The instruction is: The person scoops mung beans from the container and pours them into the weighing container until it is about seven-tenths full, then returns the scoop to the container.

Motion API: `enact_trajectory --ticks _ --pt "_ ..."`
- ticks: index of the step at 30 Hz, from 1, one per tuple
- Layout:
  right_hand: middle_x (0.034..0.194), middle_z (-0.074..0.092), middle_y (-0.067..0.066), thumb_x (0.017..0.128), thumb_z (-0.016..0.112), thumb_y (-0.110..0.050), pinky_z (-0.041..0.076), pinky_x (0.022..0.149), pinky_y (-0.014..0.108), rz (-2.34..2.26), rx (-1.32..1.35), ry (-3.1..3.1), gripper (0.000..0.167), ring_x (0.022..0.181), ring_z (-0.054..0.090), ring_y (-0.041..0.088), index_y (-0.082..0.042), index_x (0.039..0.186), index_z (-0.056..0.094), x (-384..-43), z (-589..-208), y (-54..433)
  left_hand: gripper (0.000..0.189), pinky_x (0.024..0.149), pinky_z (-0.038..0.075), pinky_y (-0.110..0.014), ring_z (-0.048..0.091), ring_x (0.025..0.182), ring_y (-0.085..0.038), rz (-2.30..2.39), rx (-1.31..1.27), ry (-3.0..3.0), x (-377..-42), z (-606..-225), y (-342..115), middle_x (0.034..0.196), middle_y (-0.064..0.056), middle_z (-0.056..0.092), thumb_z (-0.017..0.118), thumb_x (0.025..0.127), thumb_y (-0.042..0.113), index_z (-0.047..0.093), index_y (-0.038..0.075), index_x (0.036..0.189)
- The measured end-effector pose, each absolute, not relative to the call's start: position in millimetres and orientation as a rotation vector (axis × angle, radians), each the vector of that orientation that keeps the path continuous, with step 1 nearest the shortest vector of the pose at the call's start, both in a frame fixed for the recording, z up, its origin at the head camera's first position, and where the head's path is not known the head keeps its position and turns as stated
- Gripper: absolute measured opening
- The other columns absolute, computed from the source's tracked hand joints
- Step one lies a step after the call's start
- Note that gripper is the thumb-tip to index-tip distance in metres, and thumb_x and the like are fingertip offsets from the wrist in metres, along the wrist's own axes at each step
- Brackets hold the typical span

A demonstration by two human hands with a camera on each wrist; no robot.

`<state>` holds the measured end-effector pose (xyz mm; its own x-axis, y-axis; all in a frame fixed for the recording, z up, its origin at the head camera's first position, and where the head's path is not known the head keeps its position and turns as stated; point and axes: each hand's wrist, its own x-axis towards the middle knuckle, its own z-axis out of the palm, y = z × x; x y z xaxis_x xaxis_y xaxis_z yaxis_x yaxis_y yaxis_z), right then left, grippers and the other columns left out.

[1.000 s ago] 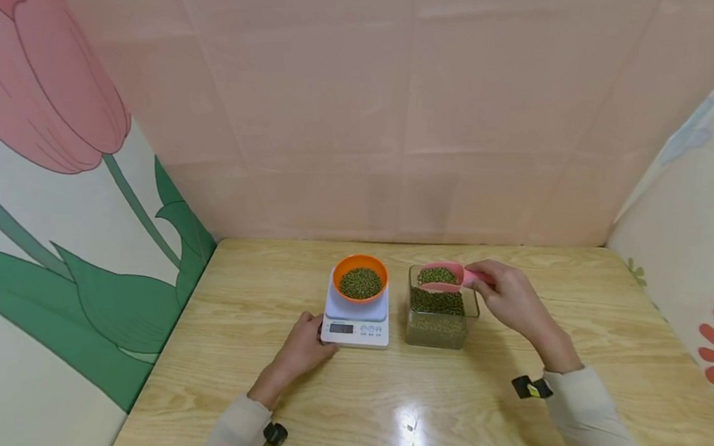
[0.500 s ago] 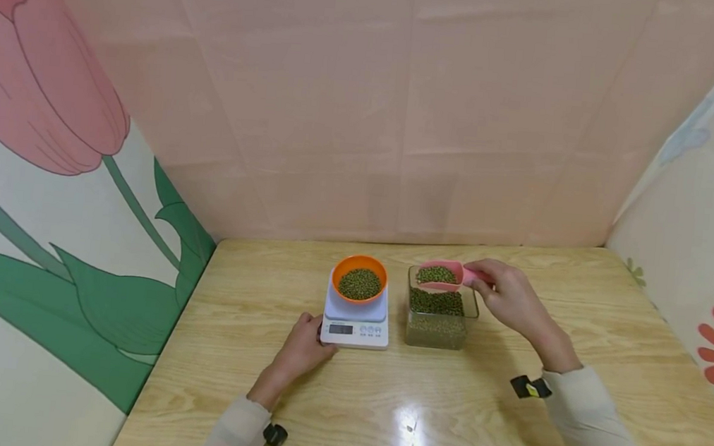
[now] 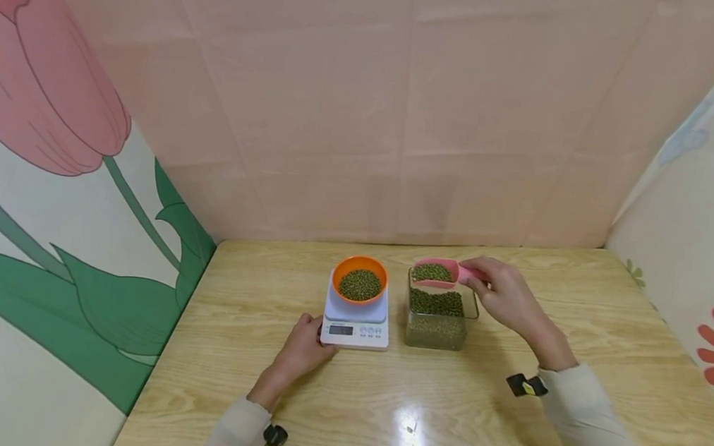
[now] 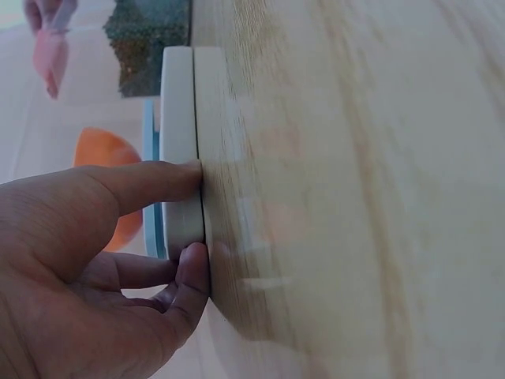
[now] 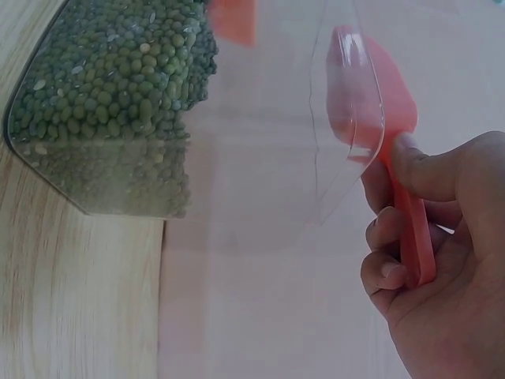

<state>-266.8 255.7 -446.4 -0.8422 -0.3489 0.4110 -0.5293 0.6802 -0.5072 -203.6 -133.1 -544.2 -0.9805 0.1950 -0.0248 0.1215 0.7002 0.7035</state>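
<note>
My right hand (image 3: 510,296) grips the handle of a pink scoop (image 3: 451,266), which carries a heap of green mung beans. The scoop is held over the back of a clear rectangular container (image 3: 474,313), partly filled with mung beans (image 5: 118,95). In the right wrist view, my fingers curl round the scoop's handle (image 5: 417,245). On the left, a white kitchen scale (image 3: 355,313) bears an orange bowl (image 3: 361,260) with mung beans in it. My left hand (image 3: 303,346) holds the scale's front left corner, thumb and fingers pinching its edge (image 4: 180,126).
The wooden table (image 3: 379,409) ends at a pink-covered wall (image 3: 405,114) behind the scale and container. A tulip-printed panel (image 3: 57,83) stands at the left, a flower-printed one (image 3: 699,246) at the right. The container stands close beside the scale.
My right hand has raised the loaded scoop slightly and shifted it a little to the left. My left hand, the scale and the bowl stay where they were.
</note>
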Motion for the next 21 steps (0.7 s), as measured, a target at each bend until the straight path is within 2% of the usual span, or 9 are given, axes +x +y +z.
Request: enact_trajectory --ticks 7,11,21 --pt "0.108 0.077 0.014 0.103 0.068 -0.007 0.055 0.076 0.040 0.939 0.699 -2.618 0.019 0.087 0.070 0.022 0.000 0.120 0.075 -267.8 -443.2 249.0 0.052 0.075 0.040 -0.026 0.041 0.093 -0.019 1.144 0.263 2.813 -203.7 -543.4 -133.8 0.103 -0.009 0.056 0.082 0.090 0.010 0.067 0.000 0.138" --pt "0.111 0.077 0.015 0.105 0.067 -0.009 0.056 0.080 0.045 0.963 0.691 -2.639 0.022 0.093 0.072 0.025 0.000 0.122 0.075 -269.0 -441.3 244.6 0.052 0.074 0.040 -0.026 0.041 0.093 -0.019 1.147 0.268 2.810 -203.7 -542.7 -133.8 0.102 -0.009 0.057 0.082 0.090 0.010 0.067 0.000 0.138" --pt "0.117 0.076 0.018 0.106 0.065 -0.012 0.056 0.082 0.047 1.017 0.690 -2.669 0.024 0.098 0.073 0.029 0.001 0.125 0.073 -273.8 -437.8 233.9 0.051 0.074 0.039 -0.026 0.041 0.093 -0.019 1.171 0.265 2.795 -203.1 -542.1 -133.1 0.101 -0.008 0.056 0.082 0.089 0.010 0.068 0.000 0.137"
